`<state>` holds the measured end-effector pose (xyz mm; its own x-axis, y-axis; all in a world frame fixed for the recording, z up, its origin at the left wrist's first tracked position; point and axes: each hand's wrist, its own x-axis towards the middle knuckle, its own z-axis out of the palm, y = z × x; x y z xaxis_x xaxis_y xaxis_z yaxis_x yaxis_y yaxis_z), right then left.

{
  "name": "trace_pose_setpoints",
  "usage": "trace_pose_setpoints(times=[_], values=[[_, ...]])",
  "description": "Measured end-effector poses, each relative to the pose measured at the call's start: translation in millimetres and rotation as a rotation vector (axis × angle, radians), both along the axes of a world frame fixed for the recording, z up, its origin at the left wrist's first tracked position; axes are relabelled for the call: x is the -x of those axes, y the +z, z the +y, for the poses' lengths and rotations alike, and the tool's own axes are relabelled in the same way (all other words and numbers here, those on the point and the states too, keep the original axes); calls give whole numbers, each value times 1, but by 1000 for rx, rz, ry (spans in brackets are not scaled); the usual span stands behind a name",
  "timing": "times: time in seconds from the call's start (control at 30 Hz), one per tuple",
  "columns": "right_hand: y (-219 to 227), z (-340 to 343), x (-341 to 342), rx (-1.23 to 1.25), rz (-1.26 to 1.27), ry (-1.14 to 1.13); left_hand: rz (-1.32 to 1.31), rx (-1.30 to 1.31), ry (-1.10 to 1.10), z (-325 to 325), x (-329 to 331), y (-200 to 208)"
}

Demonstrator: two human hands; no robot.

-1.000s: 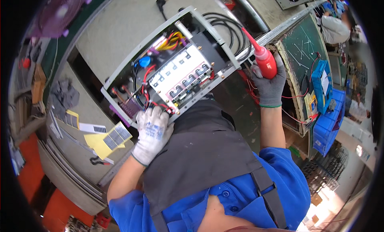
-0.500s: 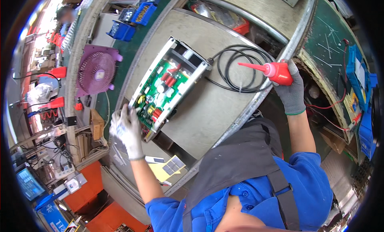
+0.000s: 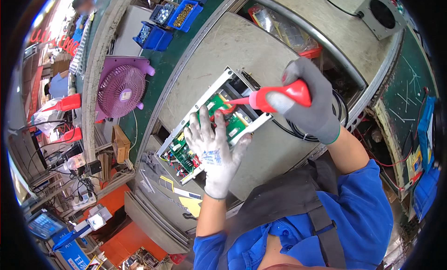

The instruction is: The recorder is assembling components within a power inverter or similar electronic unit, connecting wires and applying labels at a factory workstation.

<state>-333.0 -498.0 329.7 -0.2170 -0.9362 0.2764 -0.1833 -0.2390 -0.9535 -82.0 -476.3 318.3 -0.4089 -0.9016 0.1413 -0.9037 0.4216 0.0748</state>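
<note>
An open metal chassis (image 3: 197, 110) with a green circuit board (image 3: 214, 103) inside lies at a slant on the worktop. My left hand (image 3: 212, 151), in a white-grey glove, spreads its fingers over the board and hides much of its middle. Wrapped in my right hand (image 3: 315, 104), also gloved, is a red squeeze bottle (image 3: 298, 92) with a long thin nozzle. The nozzle points left, its tip over the far part of the board near my left fingertips. Whether the tip touches the board I cannot tell.
Coiled black cable (image 3: 343, 112) lies right of the chassis, partly behind my right hand. A purple fan (image 3: 125, 90) and blue bins of small hardware (image 3: 186, 16) stand beyond the left rail. A grey metal box (image 3: 382, 18) sits far right. Yellow sheets (image 3: 192, 205) lie near my left forearm.
My right hand has brought the squeeze bottle left, over the chassis. My left hand has moved from the chassis's near left end onto the board. The view has shifted too.
</note>
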Motion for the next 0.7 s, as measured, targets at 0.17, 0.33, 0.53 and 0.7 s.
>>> trace_pose_setpoints(times=[0.17,0.33,0.53,0.7], values=[[-2,-26,-10,18,61,190,-43,-115,43,-7,-2,2],[-8,-36,-18,93,79,217,-19,-119,37,-7,-4,0],[5,-33,-17,21,72,265,-34,-115,36,-3,-2,0],[-4,-57,-1,-139,8,329,-7,-67,6,0,-2,-3]])
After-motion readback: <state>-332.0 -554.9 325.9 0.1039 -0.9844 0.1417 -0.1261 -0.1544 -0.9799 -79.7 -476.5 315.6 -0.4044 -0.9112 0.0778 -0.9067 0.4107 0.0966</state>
